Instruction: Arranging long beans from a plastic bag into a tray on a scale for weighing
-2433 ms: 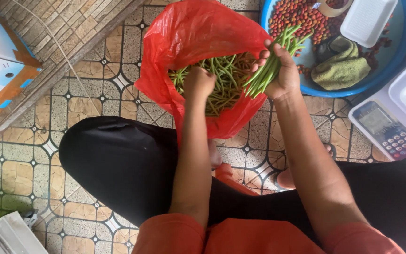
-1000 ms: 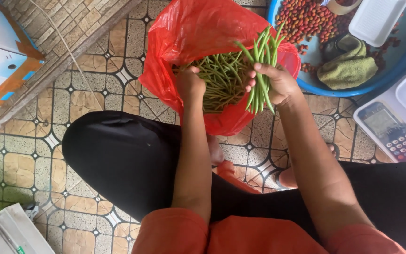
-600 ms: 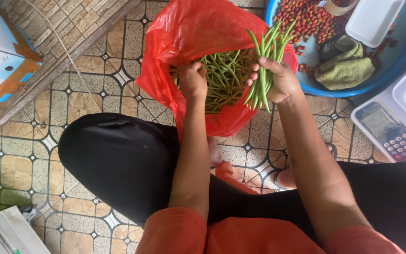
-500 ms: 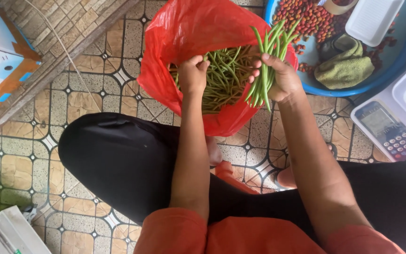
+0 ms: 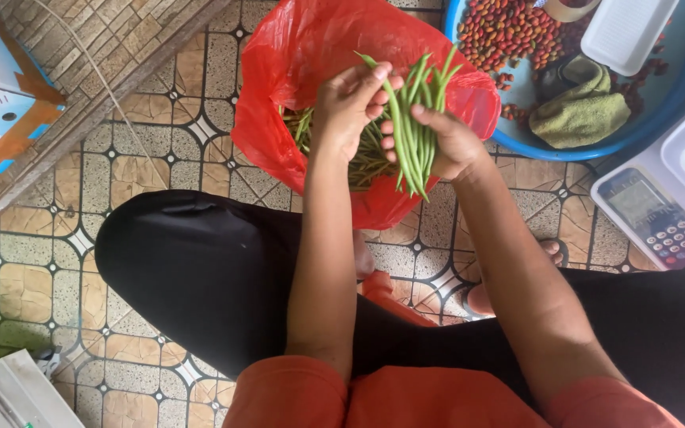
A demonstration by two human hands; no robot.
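Observation:
A red plastic bag (image 5: 311, 55) lies open on the tiled floor in front of me, with a heap of green beans (image 5: 362, 154) inside. Over the bag's mouth my right hand (image 5: 449, 143) grips a bunch of green beans (image 5: 415, 119) that stands upright. My left hand (image 5: 350, 103) is right beside it and pinches a single bean at the left of the bunch between thumb and fingers.
A blue basin (image 5: 679, 75) at the upper right holds red-brown fruits (image 5: 509, 32), a green cloth (image 5: 580, 111) and a white tray (image 5: 624, 32). A white electronic scale (image 5: 660, 214) stands at the right. A wooden plank (image 5: 97, 103) runs along the upper left. My black-clad legs cross below.
My left hand has come up out of the bag to the bunch and now pinches one bean. My right hand has shifted slightly left with the bunch.

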